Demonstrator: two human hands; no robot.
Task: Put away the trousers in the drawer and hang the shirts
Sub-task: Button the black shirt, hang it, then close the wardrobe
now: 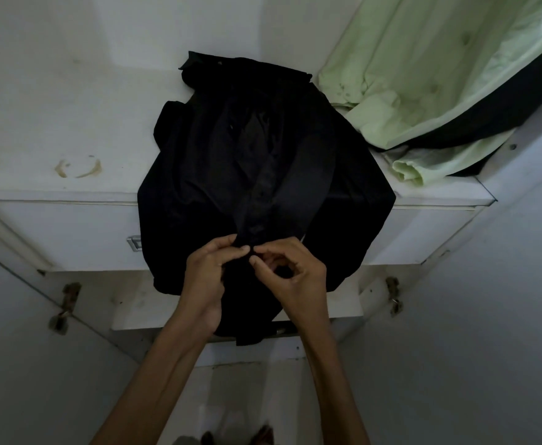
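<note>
Two hands pinched the button strip of a black shirt (231,162).
The left hand (207,277) and right hand (290,274) met fingertip to fingertip, each curled onto the dark cloth. Above the grip the shirt lay spread on a white shelf (54,123), its lower part hanging over a drawer (70,232) front. Up and right of the grip sat a pale green shirt (423,75); a metal handle (134,243) showed left.

single head-worn view, wide-angle, looking steeply down, close over hands (250,271) at a white shelf (70,130)
</note>
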